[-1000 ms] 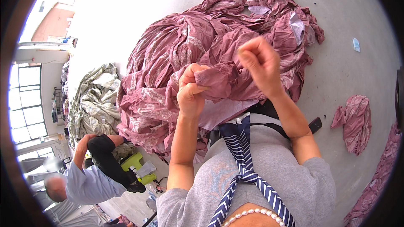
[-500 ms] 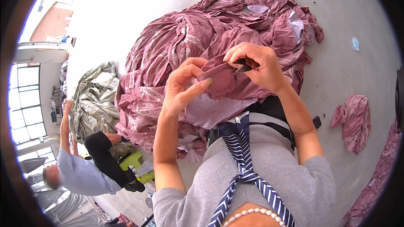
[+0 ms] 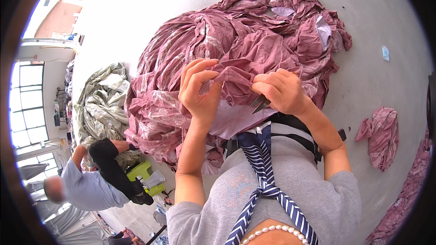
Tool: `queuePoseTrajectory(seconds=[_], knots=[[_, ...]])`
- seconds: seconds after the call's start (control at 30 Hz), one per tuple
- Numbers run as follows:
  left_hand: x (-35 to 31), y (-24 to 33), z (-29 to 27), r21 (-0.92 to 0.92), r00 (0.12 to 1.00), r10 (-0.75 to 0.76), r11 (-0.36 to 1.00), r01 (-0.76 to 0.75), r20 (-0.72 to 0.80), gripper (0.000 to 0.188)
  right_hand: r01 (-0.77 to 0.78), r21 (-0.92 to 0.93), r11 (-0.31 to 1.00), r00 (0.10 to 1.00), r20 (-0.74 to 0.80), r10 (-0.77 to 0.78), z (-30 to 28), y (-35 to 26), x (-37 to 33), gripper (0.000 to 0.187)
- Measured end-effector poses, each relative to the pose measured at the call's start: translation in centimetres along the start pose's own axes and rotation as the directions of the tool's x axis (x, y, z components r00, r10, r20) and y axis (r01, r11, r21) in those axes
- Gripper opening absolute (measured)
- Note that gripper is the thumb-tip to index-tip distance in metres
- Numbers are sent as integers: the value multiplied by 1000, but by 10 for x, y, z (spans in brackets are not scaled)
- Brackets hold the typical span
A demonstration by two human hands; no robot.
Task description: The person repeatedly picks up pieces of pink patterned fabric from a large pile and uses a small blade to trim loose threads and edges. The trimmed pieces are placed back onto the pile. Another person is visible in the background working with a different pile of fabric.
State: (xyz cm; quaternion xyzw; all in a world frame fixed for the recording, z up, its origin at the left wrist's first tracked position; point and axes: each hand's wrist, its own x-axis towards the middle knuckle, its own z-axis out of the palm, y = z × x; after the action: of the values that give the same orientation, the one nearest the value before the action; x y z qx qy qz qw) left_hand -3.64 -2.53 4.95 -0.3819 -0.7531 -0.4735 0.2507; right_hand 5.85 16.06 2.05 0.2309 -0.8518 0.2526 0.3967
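Grey floor (image 3: pixel 365 79); shirt print (image 3: pixel 237 183) illegible. Mid-frame: raised left hand (image 3: pixel 198 97) pinching pink cloth (image 3: pixel 235 79), right hand (image 3: pixel 284 93) gripping it plus snips (image 3: pixel 260 104).

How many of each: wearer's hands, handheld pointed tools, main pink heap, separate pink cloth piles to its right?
Wearer's hands: 2 (left hand, right hand)
Dark pointed tool: 1
Main pink heap: 1
Separate pink piles: 2 (small bundle, right-edge pile)
Total: 6
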Motion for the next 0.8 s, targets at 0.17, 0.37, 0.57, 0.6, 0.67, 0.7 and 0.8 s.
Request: queuePoseTrajectory(seconds=[0.17, 0.37, 0.57, 0.6, 0.67, 0.7, 0.8], knots=[[-10, -2, 7, -269, 973, -229, 937, 221, 5, 25, -26, 97, 995, 1000, -8, 27, 5, -3, -2, 19], [-15, 8, 7, -486, 894, -440, 764, 424, 89, 25, -464, 480, 745, 871, 92, 483, -1, -14, 20, 20], [-7, 5, 0, -263, 980, -71, 958, 119, 185, 21, -589, 396, 704, 808, 270, 524, -8, -11, 33, 17], [-3, 5, -2, -249, 973, -54, 962, 111, 223, 20, -571, 363, 736, 821, 256, 511, -7, -11, 32, 17], [4, 7, -6, -217, 954, -23, 972, 91, 298, 18, -528, 300, 794, 848, 232, 477, -7, -12, 31, 18], [4, 8, -6, -208, 952, -22, 974, 90, 306, 18, -515, 275, 812, 855, 229, 465, -7, -14, 31, 17], [6, 13, -5, -172, 943, -37, 980, 99, 332, 17, -554, 346, 757, 832, 261, 490, -9, -16, 32, 15]])
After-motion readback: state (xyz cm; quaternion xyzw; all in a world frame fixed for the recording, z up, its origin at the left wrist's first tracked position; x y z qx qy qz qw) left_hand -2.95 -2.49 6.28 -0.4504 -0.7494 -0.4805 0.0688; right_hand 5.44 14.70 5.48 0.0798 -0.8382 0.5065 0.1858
